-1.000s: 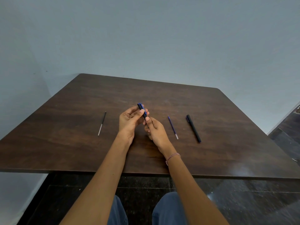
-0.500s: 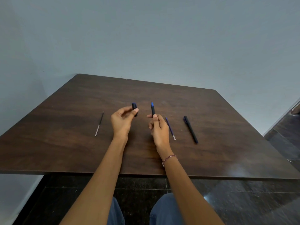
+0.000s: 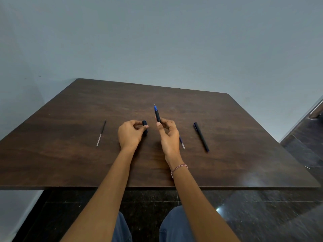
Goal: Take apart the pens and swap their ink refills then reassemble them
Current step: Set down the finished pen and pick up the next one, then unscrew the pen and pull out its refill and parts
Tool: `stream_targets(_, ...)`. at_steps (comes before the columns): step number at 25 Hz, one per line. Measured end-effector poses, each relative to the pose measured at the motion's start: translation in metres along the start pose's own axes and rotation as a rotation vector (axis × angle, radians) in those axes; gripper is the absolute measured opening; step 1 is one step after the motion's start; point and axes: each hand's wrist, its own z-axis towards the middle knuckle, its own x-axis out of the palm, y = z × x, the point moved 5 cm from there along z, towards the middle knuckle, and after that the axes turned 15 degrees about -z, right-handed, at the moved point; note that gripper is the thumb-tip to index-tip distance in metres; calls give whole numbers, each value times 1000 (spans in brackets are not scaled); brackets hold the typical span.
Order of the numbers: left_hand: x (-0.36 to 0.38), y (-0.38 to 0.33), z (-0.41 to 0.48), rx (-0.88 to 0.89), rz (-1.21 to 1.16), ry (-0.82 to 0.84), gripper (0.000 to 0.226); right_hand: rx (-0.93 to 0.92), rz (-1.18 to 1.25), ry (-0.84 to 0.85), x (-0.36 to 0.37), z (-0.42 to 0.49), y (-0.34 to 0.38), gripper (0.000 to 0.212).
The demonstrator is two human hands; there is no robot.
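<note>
Over the table (image 3: 70,163), left hand (image 3: 130,135) pinching the cap (image 3: 144,130) has dropped; right hand (image 3: 168,137) pinches the pen (image 3: 157,114).

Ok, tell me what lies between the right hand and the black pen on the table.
Head view: a blue refill lies on the table between the right hand and the black pen, its far end hidden behind the hand.
</note>
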Motion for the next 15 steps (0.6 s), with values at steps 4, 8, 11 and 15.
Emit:
stream_targets(4, 1, 2, 1, -2, -5, -4, 15, 23, 29, -41, -3, 3, -3, 26)
stream_targets(8, -4, 4, 0, -44, -256, -37, 13, 102, 72, -9, -2, 3, -8, 26)
stream_targets(11, -7, 2, 0, -137, -839, 40, 8, 103, 122, 77, 1, 1, -7, 15)
stream_targets(15, -2, -9, -6, -116, -1095, 313, 17, 57, 246, 249, 8, -4, -1, 14)
